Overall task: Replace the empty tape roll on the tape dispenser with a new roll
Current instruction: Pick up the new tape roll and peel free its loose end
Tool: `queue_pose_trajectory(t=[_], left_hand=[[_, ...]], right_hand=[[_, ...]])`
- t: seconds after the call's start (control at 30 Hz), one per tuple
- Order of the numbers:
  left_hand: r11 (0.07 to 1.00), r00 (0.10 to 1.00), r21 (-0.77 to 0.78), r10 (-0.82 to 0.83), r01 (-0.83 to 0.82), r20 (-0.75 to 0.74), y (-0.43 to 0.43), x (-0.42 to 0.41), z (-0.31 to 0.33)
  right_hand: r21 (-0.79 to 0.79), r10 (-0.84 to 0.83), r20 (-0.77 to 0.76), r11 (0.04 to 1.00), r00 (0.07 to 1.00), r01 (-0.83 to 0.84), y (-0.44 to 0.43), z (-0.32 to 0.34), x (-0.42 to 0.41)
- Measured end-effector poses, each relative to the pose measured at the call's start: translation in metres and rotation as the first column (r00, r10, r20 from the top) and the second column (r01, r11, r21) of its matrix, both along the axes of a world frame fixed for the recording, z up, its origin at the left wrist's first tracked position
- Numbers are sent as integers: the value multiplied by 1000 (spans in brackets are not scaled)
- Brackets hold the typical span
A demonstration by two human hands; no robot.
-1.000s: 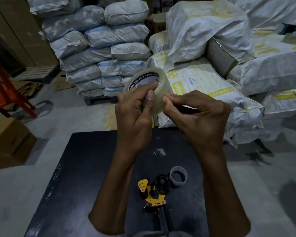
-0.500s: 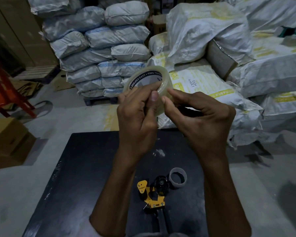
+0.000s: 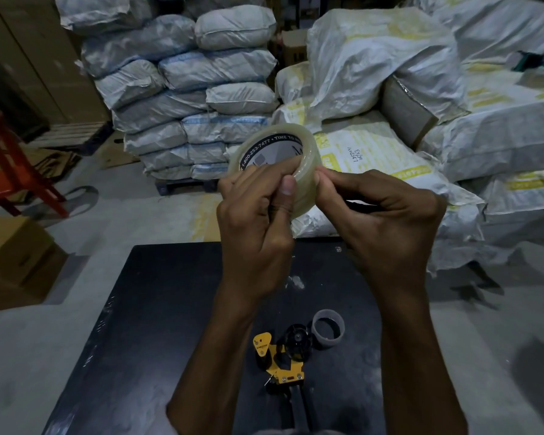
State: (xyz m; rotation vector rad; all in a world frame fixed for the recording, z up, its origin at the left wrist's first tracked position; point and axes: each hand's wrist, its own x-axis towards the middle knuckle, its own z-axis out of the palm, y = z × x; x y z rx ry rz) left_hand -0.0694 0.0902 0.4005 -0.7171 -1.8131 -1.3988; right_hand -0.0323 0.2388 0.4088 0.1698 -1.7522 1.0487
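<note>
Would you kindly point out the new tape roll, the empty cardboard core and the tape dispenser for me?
New tape roll (image 3: pixel 305 146): head view, on its clear outer band near the top.
Empty cardboard core (image 3: pixel 329 340): head view, on its outer grey wall.
Tape dispenser (image 3: pixel 291 370): head view, on its yellow frame plate.

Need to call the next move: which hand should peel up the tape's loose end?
Right. The left hand already grips the new tape roll with its thumb across the face, steadying it. The right hand has its fingertips pinched at the roll's outer edge, so it is probably best placed to pick the end free.
</note>
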Motion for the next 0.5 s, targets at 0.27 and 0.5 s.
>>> queue_pose_trajectory(t=[0.27, 0.5], left_hand=[[998, 999, -32, 46, -47, -30, 4, 3, 5], [991, 989, -77, 99, -108, -108, 5, 6, 4]], right_hand=[[21, 32, -19, 999, 999, -32, -3, 3, 5], [54, -34, -23, 998, 999, 35, -6, 6, 10]])
